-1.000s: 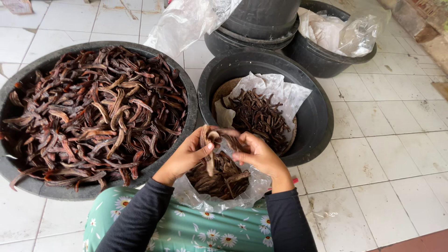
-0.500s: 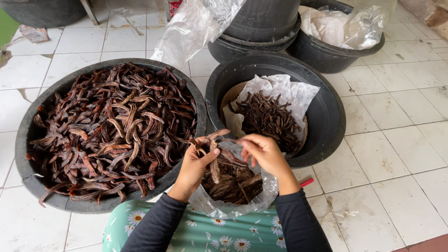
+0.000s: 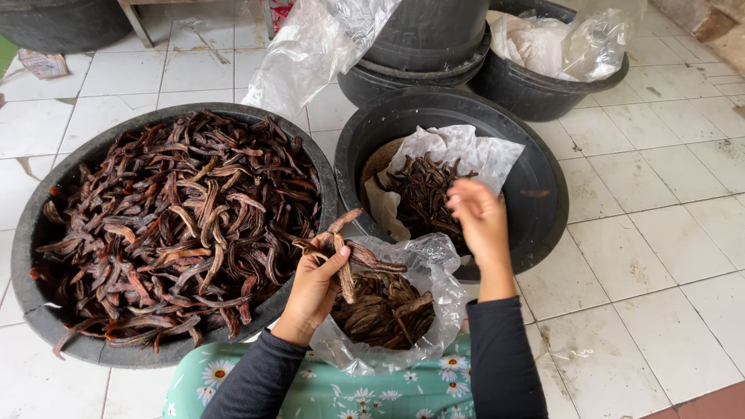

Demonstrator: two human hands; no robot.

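Note:
A large black basin [image 3: 46, 310] on the left holds a heap of dark brown dried pods [image 3: 178, 225]. My left hand [image 3: 314, 283] grips several of these pods [image 3: 341, 248] over a clear plastic bag [image 3: 434, 310] of pods resting on my lap. My right hand [image 3: 477, 217] hovers over a second black basin [image 3: 535, 194], just above a white plastic sheet [image 3: 466, 151] with smaller dark pieces [image 3: 423, 194] on it. Its fingers are loosely curled; whether anything is between them I cannot make out.
Stacked black tubs [image 3: 427, 46] and a tub lined with clear plastic [image 3: 559, 54] stand behind. A clear plastic bag [image 3: 310, 46] hangs at the top middle. White floor tiles [image 3: 652, 233] spread to the right. My lap has a green floral cloth [image 3: 326, 392].
My right hand left the lap bag and moved up and right over the second basin. My left hand stays at the bag with pods in its grip. The camera view shifted slightly.

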